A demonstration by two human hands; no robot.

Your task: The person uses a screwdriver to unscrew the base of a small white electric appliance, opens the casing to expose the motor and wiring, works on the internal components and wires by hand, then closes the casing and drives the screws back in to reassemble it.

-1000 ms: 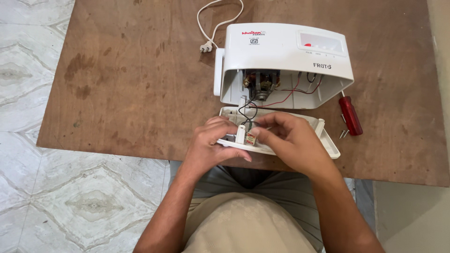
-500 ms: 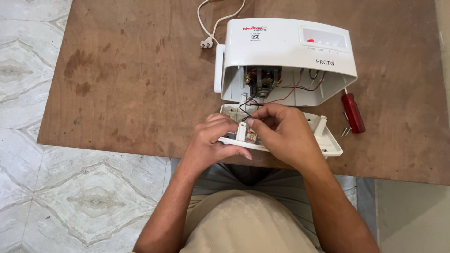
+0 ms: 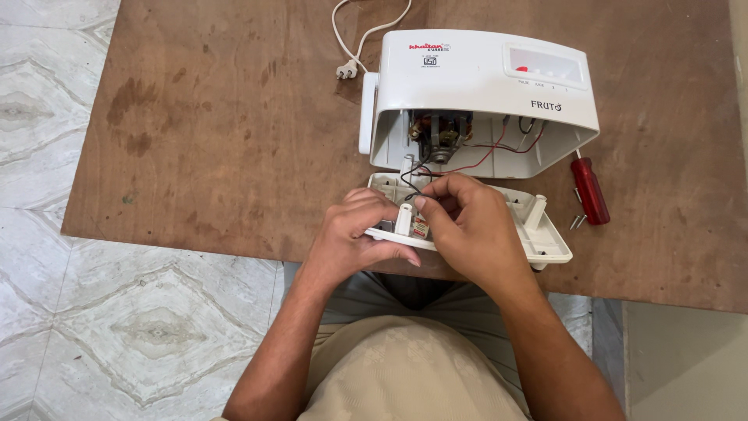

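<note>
— What can't you make out?
— The hands point(image 3: 436, 230) cover much of the white base plate point(image 3: 538, 234); the small part point(image 3: 419, 226) pinched there is too tiny to identify.
— And the edges?
— The table point(image 3: 234, 140) runs off the top, and the cord point(image 3: 366, 31) too.

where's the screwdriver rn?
Head view, right side: the red-handled screwdriver lies on the wooden board, just right of the white base plate, below the open appliance housing, beside loose screws.

A red-and-black printed label point(image 3: 427, 53) and a pale rectangular control panel point(image 3: 545, 66) sit atop the white appliance housing point(image 3: 475, 82).
</note>
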